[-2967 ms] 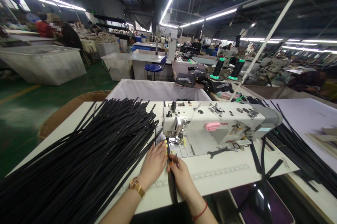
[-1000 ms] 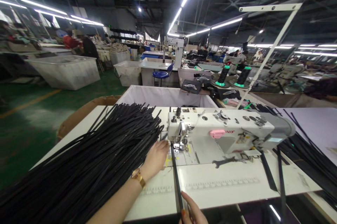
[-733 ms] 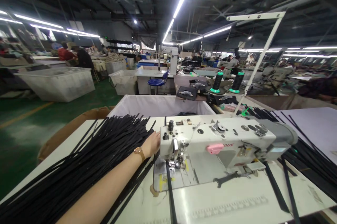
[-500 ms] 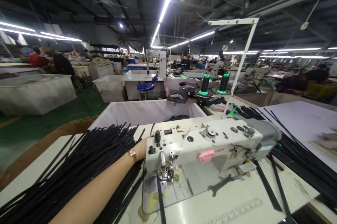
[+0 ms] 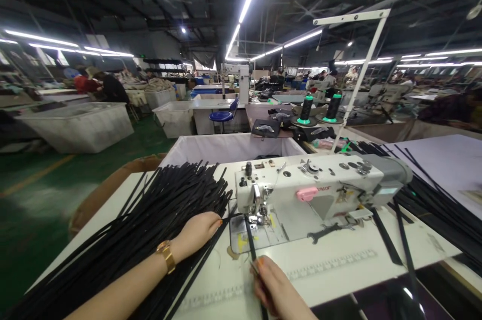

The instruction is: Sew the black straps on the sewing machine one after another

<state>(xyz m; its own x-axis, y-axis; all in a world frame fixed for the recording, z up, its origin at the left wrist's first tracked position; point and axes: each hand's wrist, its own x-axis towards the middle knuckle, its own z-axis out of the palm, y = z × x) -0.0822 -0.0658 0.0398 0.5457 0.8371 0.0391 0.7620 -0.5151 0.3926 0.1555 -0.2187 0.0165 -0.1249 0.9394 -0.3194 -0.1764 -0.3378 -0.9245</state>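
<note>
My left hand (image 5: 201, 232), a gold watch on its wrist, lies over a thick bundle of black straps (image 5: 165, 204). Its fingers are pinched around a black strap end that leads toward the presser foot (image 5: 256, 218) of a white sewing machine (image 5: 280, 184). In front of the needle plate, my right hand (image 5: 271, 282) is closed on a narrow black strap (image 5: 251, 240) that runs down from under the foot. Something thin and greyish shows at its fingertips, too small to name.
An open wrench (image 5: 324, 232) lies on the machine bed, and a pink block (image 5: 307, 194) sits on the machine arm. Behind stand two black thread cones (image 5: 307, 109) and a cloth-lined bin (image 5: 229, 149). More black straps (image 5: 437, 209) lie at right.
My left hand has come back from behind the machine head to its left side, now pinching a strap. My right hand has come into view at the front strap. The view has shifted left.
</note>
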